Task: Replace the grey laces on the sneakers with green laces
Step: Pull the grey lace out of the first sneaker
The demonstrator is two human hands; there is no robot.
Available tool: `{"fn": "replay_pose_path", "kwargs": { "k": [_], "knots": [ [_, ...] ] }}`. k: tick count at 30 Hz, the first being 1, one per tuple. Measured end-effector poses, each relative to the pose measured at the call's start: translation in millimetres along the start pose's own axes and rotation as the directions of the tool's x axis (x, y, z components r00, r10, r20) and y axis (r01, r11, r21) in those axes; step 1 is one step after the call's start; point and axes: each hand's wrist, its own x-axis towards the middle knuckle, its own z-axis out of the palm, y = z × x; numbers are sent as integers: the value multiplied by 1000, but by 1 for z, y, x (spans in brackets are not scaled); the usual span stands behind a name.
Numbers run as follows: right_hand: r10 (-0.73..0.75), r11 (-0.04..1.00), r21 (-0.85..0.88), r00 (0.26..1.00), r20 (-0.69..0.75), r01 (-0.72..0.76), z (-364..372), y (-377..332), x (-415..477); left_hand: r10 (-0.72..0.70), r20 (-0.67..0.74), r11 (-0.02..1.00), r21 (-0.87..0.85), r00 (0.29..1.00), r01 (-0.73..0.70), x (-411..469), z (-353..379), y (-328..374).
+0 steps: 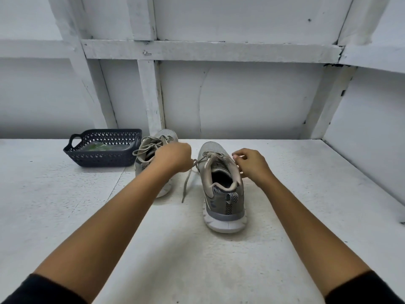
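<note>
**Drawing the grey lace out of the right sneaker**

Well to the left of our fingers sits the dark basket. The green laces lie in it, out of the way until they are wanted. Just behind our left hand stands the left sneaker, its bow tied; we judge it comes 2nd.

The left hand's fingers are curled, with thumb and forefinger pinching the grey lace beside the top eyelets. The loose end hangs below them onto the table.

Between our 2 hands stands the right sneaker, heel toward us so its opening faces our fingers. Beyond it the right hand curls too. Its fingertips press together on what looks like the lace's other end, though little of it shows.

With both ends drawn outward, we judge the knot is undone and the unthreading is only starting.
</note>
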Motion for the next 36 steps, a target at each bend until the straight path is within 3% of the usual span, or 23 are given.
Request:
{"fn": "replay_pose_path", "kwargs": {
  "k": [3, 6, 15, 20, 23, 25, 28, 30, 33, 36],
  "knots": [
    [11, 997, -76, 987, 158, 1, -1, -2, 10, 145, -45, 966, -209, 988, -152, 14, 12, 7],
    [-60, 979, -183, 986, 153, 88, -2, -4, 12, 276, -3, 863, -439, 961, -249, 22, 23, 10],
    [-295, 944, -128, 952, 80, 303, -18, -29, -15, 139, -215, 730, -638, 967, -247, 5, 14, 12],
    [-363, 890, -262, 928, 89, 373, -15, -14, -35, 112, -373, 733, -595, 921, -330, -23, 27, 31],
    [-338, 877, -311, 930, 141, 366, -12, -5, -36, 48, -388, 692, -651, 920, -311, -32, 44, 35],
    [-326, 904, -238, 932, 156, 356, -12, -7, -37, 9, -339, 622, -735, 941, -271, -32, 53, 36],
    [-307, 943, -104, 948, 90, 315, -13, -17, -29, -24, -261, 539, -817, 965, -207, -28, 63, 35],
    [-227, 962, -148, 973, 47, 231, -14, -21, -13, -21, -238, 515, -835, 971, -193, -25, 66, 34],
    [-42, 966, -245, 983, 177, 85, -16, -22, 8, -32, -244, 505, -841, 969, -195, -25, 68, 35],
    [33, 963, -266, 951, 307, 52, -15, -30, 13, -45, -241, 487, -853, 970, -189, -26, 73, 36]
  ]
}}
